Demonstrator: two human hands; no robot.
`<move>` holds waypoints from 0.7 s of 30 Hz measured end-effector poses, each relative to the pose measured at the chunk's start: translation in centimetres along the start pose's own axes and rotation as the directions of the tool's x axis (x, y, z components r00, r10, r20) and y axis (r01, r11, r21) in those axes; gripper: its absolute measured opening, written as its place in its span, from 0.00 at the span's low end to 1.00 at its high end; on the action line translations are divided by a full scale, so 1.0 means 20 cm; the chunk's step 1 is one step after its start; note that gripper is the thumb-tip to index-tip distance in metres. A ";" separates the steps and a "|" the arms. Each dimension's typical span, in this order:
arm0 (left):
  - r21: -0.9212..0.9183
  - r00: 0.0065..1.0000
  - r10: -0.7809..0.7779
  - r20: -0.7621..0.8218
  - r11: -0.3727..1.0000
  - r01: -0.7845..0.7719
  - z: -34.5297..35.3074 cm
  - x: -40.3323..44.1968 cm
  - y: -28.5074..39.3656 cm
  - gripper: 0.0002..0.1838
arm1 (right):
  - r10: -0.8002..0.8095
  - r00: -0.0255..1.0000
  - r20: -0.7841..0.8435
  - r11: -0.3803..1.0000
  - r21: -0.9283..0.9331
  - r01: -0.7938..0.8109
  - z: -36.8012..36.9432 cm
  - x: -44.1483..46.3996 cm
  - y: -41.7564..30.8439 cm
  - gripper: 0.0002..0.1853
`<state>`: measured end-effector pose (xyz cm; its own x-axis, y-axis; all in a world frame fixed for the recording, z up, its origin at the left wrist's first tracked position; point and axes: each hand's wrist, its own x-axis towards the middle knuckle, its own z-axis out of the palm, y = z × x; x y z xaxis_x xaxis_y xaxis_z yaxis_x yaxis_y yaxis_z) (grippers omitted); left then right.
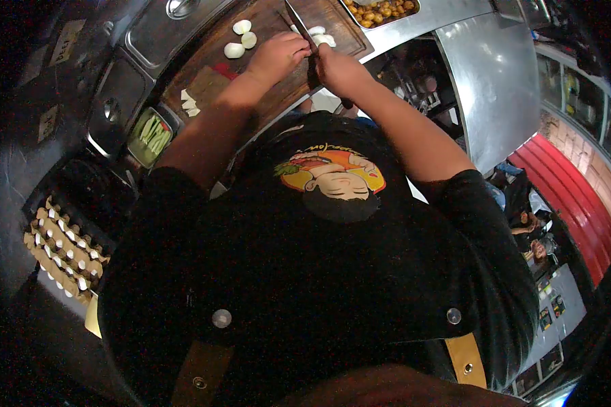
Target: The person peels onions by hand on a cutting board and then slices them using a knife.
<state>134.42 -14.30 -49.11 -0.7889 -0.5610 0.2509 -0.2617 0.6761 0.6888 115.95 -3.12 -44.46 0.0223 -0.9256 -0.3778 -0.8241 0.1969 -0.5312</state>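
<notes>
My right hand (pixel 341 71) is closed around the handle of a knife (pixel 299 24), its blade pointing up and away over a brown wooden cutting board (pixel 271 102). Close against the blade, my left hand (pixel 278 57) has its fingers curled together; whatever lies under them is hidden. Just right of the blade are white cut pieces (pixel 324 38), perhaps onion. Farther left on the board sit several rounded white pieces (pixel 234 50), similar in colour. Small white wedges (pixel 189 103) lie at the board's left end.
A metal tray of small browned potatoes (pixel 380 12) stands beyond the board. To the left are a container of green strips (pixel 153 136), lidded metal pans (pixel 119 95) and a carton egg tray (pixel 64 251). A steel counter (pixel 495 88) is at right; people (pixel 523 217) appear farther right.
</notes>
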 end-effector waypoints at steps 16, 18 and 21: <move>-0.043 1.000 0.005 0.021 0.999 -0.005 -0.02 0.00 -0.02 0.09 | 0.097 0.977 0.192 0.994 -0.074 -0.084 -0.04 -0.15 0.04 0.16; -0.046 1.000 0.012 0.013 0.999 -0.011 -0.02 0.00 -0.02 0.08 | 0.057 0.979 0.195 0.998 -0.032 -0.052 -0.05 -0.17 0.05 0.16; -0.034 1.000 0.024 0.005 0.999 -0.024 -0.02 0.00 -0.02 0.08 | 0.022 0.994 0.105 1.000 -0.024 -0.019 -0.04 -0.15 0.03 0.15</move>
<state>134.71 -14.77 -49.20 -0.7975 -0.5424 0.2642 -0.2236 0.6724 0.7056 114.83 -0.47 -42.99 0.0640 -0.8820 -0.4669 -0.8376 0.2069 -0.5056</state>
